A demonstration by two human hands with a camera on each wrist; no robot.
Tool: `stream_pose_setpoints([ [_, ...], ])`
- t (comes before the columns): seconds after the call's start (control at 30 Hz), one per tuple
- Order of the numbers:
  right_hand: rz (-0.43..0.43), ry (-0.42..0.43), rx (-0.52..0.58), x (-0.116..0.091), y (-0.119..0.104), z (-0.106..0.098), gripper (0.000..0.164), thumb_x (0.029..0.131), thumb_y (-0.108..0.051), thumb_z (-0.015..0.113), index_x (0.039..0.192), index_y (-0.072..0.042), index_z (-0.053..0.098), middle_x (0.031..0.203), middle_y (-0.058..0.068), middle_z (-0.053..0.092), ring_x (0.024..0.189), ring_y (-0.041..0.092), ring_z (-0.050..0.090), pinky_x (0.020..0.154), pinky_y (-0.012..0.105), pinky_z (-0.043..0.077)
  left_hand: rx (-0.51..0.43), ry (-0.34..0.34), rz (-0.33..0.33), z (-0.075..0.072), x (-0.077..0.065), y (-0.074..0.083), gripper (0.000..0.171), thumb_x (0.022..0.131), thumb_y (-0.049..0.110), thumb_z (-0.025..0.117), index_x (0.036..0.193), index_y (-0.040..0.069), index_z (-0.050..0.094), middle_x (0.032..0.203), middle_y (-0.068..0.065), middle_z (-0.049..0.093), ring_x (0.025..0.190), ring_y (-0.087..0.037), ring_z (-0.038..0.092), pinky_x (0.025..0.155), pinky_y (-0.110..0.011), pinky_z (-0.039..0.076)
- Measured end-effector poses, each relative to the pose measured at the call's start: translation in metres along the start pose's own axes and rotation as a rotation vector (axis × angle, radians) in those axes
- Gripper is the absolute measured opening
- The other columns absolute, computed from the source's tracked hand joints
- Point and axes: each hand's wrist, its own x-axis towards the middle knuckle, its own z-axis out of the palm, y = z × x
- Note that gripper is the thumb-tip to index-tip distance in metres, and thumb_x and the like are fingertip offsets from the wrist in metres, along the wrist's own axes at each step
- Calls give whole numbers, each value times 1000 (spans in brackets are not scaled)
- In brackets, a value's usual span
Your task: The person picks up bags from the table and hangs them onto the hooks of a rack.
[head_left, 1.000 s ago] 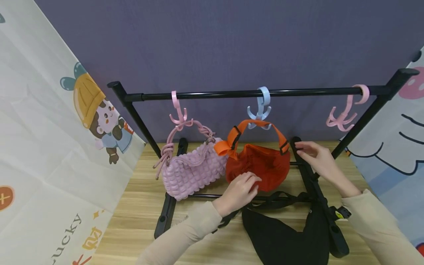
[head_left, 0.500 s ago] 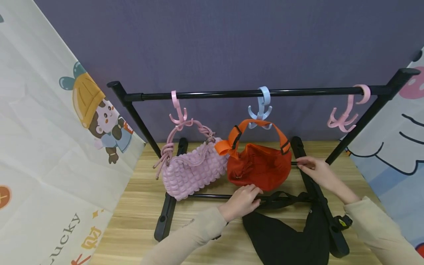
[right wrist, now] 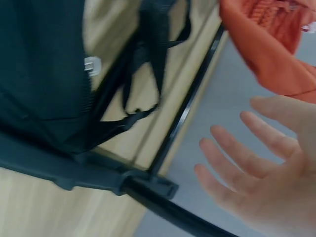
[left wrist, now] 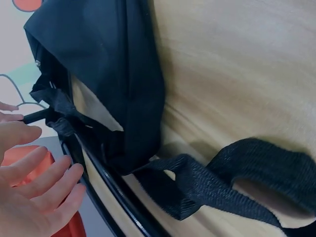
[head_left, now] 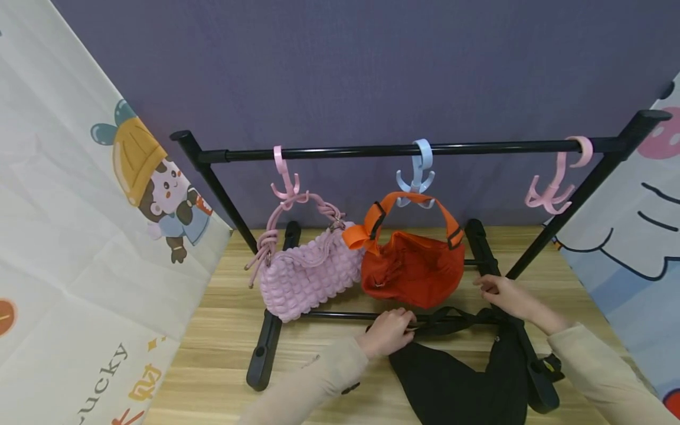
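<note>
My left hand (head_left: 386, 332) is low over the black bag (head_left: 459, 378), near its strap (head_left: 451, 321). In the left wrist view its fingers (left wrist: 54, 195) are spread and hold nothing, apart from the black strap (left wrist: 187, 180). To the right, my right hand (head_left: 506, 296) hovers above the stand's right foot, right of the orange bag (head_left: 419, 274). The right wrist view shows that hand's relaxed fingers (right wrist: 229, 160) with nothing in them. The black bag lies on the wooden table, partly over the stand's lower bar. By its handle, the orange bag hangs from a blue hook (head_left: 419, 171).
A lilac puffy bag (head_left: 313, 271) hangs from a pink hook (head_left: 285, 177) on the left of the black rack bar (head_left: 345, 152). Another pink hook (head_left: 552, 183), with nothing on it, is at the bar's right end. The stand's feet (head_left: 264, 351) rest on the table.
Both hands have moved down: the left from in front of the orange bag toward the black strap, the right from beside the stand's upright down along its right foot. The bags stay in place.
</note>
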Motion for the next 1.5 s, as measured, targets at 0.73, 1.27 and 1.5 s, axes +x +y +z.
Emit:
stream_pose_setpoints([
  [0.73, 149, -242, -138, -4, 32, 25, 50, 81, -24, 61, 113, 13, 49, 112, 36, 46, 99, 49, 46, 76, 54, 40, 33, -94, -114, 19, -5, 1, 27, 80, 27, 63, 102, 12, 60, 89, 1, 55, 73, -12, 57, 61, -21, 44],
  [1.27, 15, -259, -89, -4, 34, 34, 46, 70, -19, 72, 101, 12, 56, 100, 25, 55, 94, 44, 51, 75, 49, 42, 57, -149, -140, 22, -3, 4, 27, 81, 28, 63, 103, 15, 60, 92, 0, 53, 78, -13, 55, 66, -23, 44],
  [1.5, -37, -189, -152, -4, 35, 35, 27, 60, 7, 67, 86, 7, 63, 88, 16, 61, 79, 30, 57, 65, 39, 45, 74, -142, -142, 22, -2, 3, 26, 80, 29, 64, 102, 16, 60, 91, 1, 54, 77, -12, 56, 65, -22, 44],
])
